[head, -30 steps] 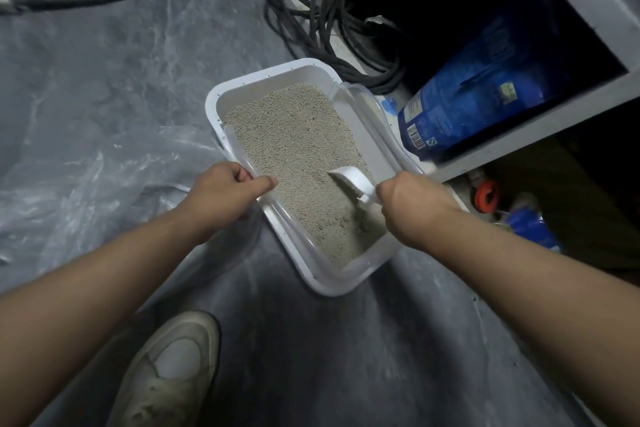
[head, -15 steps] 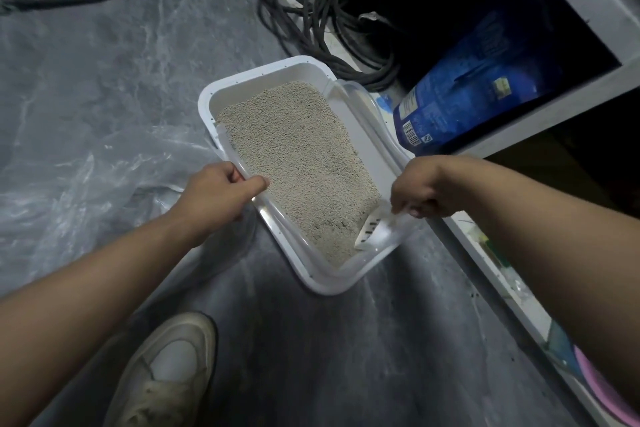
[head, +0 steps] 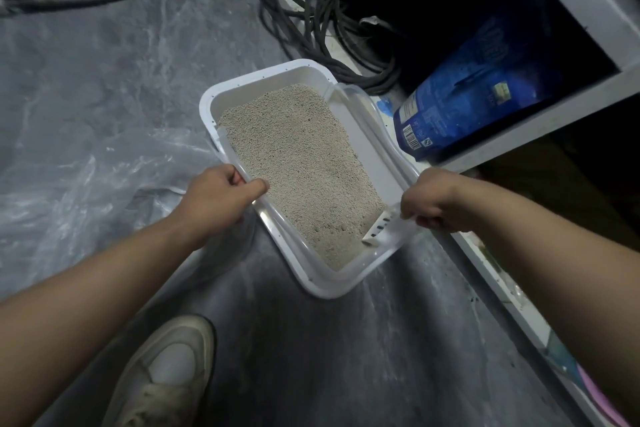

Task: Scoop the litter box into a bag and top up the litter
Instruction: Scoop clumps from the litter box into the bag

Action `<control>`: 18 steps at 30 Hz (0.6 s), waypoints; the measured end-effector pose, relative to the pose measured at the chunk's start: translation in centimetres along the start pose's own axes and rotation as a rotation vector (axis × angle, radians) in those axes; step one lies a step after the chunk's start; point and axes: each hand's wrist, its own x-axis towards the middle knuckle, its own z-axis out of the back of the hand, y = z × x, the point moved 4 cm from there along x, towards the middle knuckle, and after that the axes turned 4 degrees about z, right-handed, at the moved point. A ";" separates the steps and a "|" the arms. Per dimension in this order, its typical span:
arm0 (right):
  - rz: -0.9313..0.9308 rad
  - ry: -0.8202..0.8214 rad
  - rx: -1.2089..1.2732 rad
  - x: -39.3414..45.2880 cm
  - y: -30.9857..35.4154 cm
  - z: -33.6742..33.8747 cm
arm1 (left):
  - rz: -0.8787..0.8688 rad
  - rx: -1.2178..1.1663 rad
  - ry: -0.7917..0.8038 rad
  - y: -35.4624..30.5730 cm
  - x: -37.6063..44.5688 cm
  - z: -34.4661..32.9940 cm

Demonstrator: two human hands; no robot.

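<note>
On dusty floor: left hand [head: 221, 198] gripping litter box [head: 263, 76] rim; right hand [head: 433, 199] clenched on scoop [head: 379, 230]. Probably heavy, loose litter [head: 298, 163]; best steadied by stiff rim.

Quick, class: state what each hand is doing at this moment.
Left hand: closed, gripping the litter box rim.
Right hand: closed, holding the scoop, its blade in the litter.
</note>
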 end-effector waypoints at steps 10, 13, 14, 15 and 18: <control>0.262 -0.057 -0.235 -2.0 3.8 -2.3 | 0.013 -0.017 -0.014 0.0 -0.1 -0.2; 0.350 -0.055 -0.362 -3.4 4.0 -3.2 | 0.023 -0.028 -0.019 -0.1 -0.2 -0.4; 0.369 -0.056 -0.390 -3.8 4.0 -3.3 | 0.027 -0.032 -0.017 -0.2 -0.2 -0.4; 0.389 -0.073 -0.435 -4.1 4.0 -3.1 | 0.030 -0.036 -0.016 -0.2 -0.2 -0.5; 0.438 -0.161 -0.654 -5.0 3.9 -2.2 | 0.027 -0.039 -0.023 -0.2 -0.2 -0.4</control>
